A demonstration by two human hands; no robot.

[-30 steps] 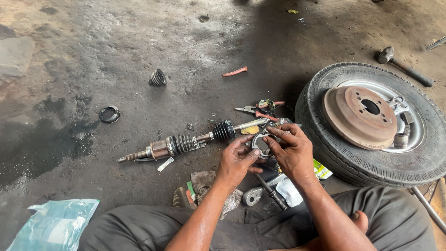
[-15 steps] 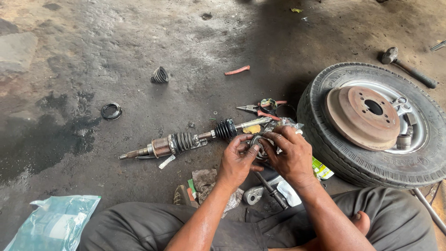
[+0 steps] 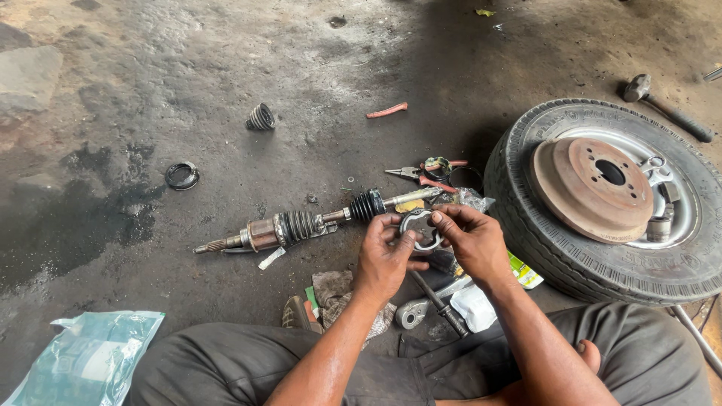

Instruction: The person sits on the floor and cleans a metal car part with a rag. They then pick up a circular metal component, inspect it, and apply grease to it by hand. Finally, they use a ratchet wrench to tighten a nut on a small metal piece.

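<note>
My left hand [image 3: 385,259] and my right hand [image 3: 470,239] together hold a small metal ring-shaped clamp [image 3: 419,229] just above the floor. Fingers of both hands pinch its rim. Beyond the hands lies a greasy drive axle shaft [image 3: 301,224] with two black rubber boots, stretched left to right on the concrete. Its right end reaches toward my hands. I sit cross-legged in dark trousers.
A wheel with tyre [image 3: 526,218] lies flat at right, a rusty brake drum [image 3: 590,188] on it. Pliers [image 3: 421,174], a hammer [image 3: 665,105], a loose rubber boot [image 3: 261,117], a black ring [image 3: 182,175], a red strip [image 3: 387,110], a plastic bag [image 3: 83,361] and tools under my hands [image 3: 436,304] lie about.
Both hands have lifted slightly off the shaft end and now turn the metal clamp between the fingers. The shaft has not moved.
</note>
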